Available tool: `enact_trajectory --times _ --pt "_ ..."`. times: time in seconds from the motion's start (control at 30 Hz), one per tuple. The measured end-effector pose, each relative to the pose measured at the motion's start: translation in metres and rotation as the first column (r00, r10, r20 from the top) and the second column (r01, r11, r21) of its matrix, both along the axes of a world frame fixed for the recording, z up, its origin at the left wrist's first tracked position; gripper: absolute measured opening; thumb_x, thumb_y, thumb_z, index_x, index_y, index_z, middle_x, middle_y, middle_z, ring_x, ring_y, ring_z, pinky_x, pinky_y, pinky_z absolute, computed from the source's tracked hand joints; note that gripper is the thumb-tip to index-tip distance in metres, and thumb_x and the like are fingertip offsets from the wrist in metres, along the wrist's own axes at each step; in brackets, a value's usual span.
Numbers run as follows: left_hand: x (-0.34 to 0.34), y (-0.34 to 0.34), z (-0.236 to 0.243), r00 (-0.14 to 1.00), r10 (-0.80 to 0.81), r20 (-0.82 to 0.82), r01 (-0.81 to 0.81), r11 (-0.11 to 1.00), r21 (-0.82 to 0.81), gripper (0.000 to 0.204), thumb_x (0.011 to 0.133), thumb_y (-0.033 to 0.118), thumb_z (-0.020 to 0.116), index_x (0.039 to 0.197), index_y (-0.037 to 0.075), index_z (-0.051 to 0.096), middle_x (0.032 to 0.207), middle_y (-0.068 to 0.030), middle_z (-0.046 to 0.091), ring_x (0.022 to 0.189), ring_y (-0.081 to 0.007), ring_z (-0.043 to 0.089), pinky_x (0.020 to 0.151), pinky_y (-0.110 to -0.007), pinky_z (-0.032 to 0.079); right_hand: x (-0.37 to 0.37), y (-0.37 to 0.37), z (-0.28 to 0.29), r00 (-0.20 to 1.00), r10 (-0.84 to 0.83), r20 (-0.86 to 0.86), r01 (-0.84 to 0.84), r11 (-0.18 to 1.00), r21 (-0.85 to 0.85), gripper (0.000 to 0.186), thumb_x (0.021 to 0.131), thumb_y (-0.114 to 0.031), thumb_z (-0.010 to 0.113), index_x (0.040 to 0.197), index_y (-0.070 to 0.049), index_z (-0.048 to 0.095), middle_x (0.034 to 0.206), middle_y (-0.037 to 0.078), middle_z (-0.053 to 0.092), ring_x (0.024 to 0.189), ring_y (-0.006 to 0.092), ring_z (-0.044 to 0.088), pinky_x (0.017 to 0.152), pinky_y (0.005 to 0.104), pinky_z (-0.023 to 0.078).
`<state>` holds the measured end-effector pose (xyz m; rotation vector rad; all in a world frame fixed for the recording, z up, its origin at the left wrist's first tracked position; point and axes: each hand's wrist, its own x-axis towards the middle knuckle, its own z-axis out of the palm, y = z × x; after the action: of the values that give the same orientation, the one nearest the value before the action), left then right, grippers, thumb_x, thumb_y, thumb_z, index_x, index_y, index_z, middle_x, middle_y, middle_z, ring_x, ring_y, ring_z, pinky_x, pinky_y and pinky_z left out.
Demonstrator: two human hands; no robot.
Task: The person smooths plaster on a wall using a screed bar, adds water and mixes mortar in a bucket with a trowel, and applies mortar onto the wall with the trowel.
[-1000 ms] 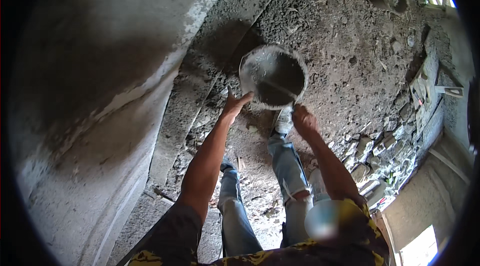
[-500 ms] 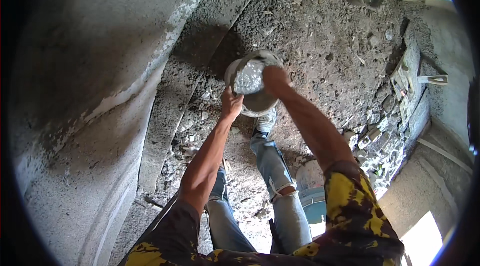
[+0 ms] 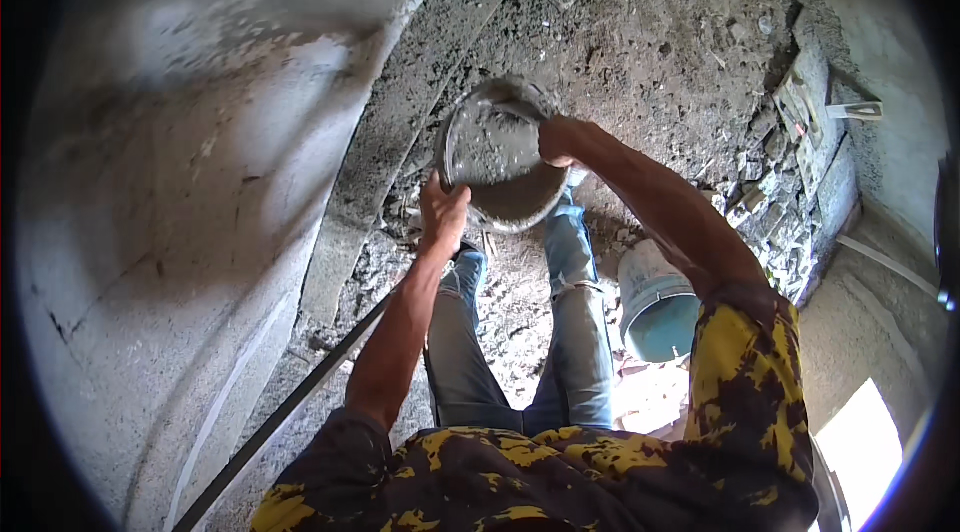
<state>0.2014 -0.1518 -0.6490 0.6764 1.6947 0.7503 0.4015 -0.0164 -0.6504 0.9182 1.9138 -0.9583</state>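
A round grey basin (image 3: 515, 202) is held out in front of me over the rubble floor, tilted so that its inside shows. Wet grey mortar (image 3: 495, 147) lies pooled in it, with a rim of bare basin wall along the near side. My left hand (image 3: 445, 212) grips the near-left edge, thumb on the rim and fingers mostly hidden beneath. At the right edge my right hand (image 3: 562, 142) is closed in a fist on the rim; its fingertips are out of sight.
A bucket (image 3: 645, 272) with a teal inside stands right of my legs. Along the left runs a rough plastered wall (image 3: 200, 182). A dark bar (image 3: 290, 417) slants beside my left arm. Broken rubble (image 3: 770, 202) and a leaning board (image 3: 815, 112) line the right wall.
The basin has tipped toward me, showing more of its inside, and the mortar surface looks smoother. Both hands stay at its rim. The bucket and the dark bar have come further into view.
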Motion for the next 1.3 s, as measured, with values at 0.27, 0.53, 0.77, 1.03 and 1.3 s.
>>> enact_trajectory --times 0.27,0.53,0.77,1.03,1.3 --pt "-0.051 -0.140 0.092 0.999 -0.036 0.027 0.033 0.991 0.127 0.031 0.070 0.008 0.056 0.098 -0.003 0.055 0.080 -0.0120 0.061 0.070 -0.0198 0.054 0.065 -0.034 0.043 0.000 -0.165 0.062 0.739 -0.613 0.279 0.629 0.480 -0.611 0.017 0.077 -0.012 0.057 0.064 -0.002 0.055 0.054 0.008 0.054 0.047 0.0153 0.053 0.040 0.0322 0.043" --pt "-0.074 -0.237 0.192 0.994 0.070 0.084 -0.070 0.998 -0.002 0.032 0.070 0.000 0.053 0.101 0.000 0.055 0.081 0.0007 0.056 0.069 -0.0097 0.049 0.062 -0.026 0.040 -0.037 -0.320 0.137 0.574 -0.742 0.346 0.539 0.024 -0.842 0.013 0.081 -0.013 0.057 0.078 -0.001 0.058 0.055 0.006 0.048 0.045 0.0149 0.048 0.041 0.0322 0.044" --pt "-0.051 -0.266 0.216 0.926 0.262 0.273 -0.260 0.965 -0.047 0.048 0.061 -0.006 0.050 0.108 0.001 0.052 0.093 -0.0026 0.057 0.084 -0.0168 0.055 0.077 -0.029 0.043 -0.040 -0.285 0.220 0.888 0.221 -0.402 -0.284 0.953 -0.105 0.024 0.072 -0.022 0.059 0.063 0.000 0.064 0.061 0.014 0.062 0.054 0.0278 0.061 0.053 0.0416 0.049" --pt "0.038 -0.227 0.283 0.987 0.131 0.095 -0.142 0.983 0.115 0.036 0.065 -0.001 0.052 0.102 -0.001 0.054 0.084 -0.0009 0.055 0.072 -0.0110 0.048 0.066 -0.025 0.041 0.021 -0.270 0.266 0.955 0.196 -0.222 -0.157 0.971 0.178 0.019 0.065 -0.021 0.065 0.074 -0.005 0.069 0.075 0.017 0.064 0.069 0.0324 0.064 0.061 0.0403 0.051" --pt "0.111 -0.222 0.284 0.987 0.152 -0.049 -0.127 0.933 0.337 0.029 0.062 0.010 0.056 0.089 -0.001 0.058 0.070 -0.0042 0.057 0.064 -0.0153 0.048 0.063 -0.032 0.043 0.110 -0.195 0.324 0.959 0.224 -0.172 -0.117 0.869 0.480 0.016 0.062 -0.018 0.064 0.067 -0.003 0.065 0.062 0.013 0.063 0.058 0.0258 0.063 0.052 0.0384 0.051"
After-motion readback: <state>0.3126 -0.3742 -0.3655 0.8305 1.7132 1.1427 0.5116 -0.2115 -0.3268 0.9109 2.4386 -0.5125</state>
